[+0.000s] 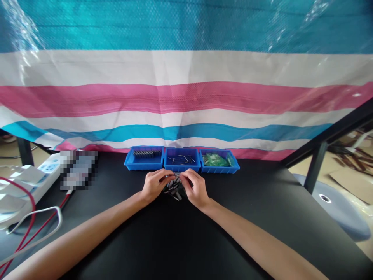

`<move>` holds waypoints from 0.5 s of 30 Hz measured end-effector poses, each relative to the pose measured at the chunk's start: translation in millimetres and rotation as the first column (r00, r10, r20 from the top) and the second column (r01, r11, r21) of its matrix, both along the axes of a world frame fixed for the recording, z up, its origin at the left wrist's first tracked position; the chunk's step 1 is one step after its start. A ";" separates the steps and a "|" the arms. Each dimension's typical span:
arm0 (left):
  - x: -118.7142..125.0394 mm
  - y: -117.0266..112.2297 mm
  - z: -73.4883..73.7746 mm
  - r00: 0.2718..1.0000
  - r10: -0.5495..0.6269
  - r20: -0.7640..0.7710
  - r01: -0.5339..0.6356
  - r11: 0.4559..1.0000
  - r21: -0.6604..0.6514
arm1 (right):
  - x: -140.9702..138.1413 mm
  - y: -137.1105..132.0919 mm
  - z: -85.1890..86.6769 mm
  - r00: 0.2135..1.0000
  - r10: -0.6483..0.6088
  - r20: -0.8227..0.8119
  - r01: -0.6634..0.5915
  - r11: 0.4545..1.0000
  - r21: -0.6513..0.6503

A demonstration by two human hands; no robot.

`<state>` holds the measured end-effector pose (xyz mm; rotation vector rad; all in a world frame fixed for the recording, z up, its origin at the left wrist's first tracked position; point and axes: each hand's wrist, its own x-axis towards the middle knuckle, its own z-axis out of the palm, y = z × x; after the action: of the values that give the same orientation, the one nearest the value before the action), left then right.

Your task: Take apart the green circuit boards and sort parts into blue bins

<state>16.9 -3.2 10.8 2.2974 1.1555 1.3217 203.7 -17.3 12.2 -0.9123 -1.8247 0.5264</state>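
My left hand (156,184) and my right hand (196,187) meet above the table, fingertips close together. Each has thumb and fingers pinched; a small shiny piece seems to lie between them, too small to make out. Right below them is a loose pile of small dark and silvery metal parts (175,191), partly covered by my fingers. Behind my hands stand three blue bins. The left bin (136,162) holds a row of short dark cylinders (147,153), the middle bin (175,167) thin dark pins (183,159), the right bin (223,169) green plastic-wrapped pieces (216,160).
On the left lie a white power strip (51,167) with plugs, a blurred-out device (78,171), and red and white cables (60,217). A striped plastic sheet (186,97) hangs behind the black table (262,206). A grey stool (335,206) stands beyond its right edge.
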 end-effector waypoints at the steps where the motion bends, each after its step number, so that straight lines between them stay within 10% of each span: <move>1: 0.2 0.1 0.9 1.000 -0.011 0.012 0.010 1.000 0.021 | 0.2 -0.1 0.2 1.000 -0.004 0.003 0.004 1.000 -0.003; 8: -2.2 -1.8 -1.5 0.991 -0.088 0.105 0.071 0.985 0.157 | -2.3 1.3 -3.7 0.999 0.028 0.027 -0.027 1.000 -0.015; 15: -2.9 -4.1 -7.0 0.983 -0.079 0.166 0.077 0.997 0.022 | -2.2 3.5 -2.8 1.000 -0.023 0.012 0.023 0.999 -0.047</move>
<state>13.9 -7.2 3.8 2.1704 0.9947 1.4667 201.5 -13.8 9.3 -0.9688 -1.8163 0.5525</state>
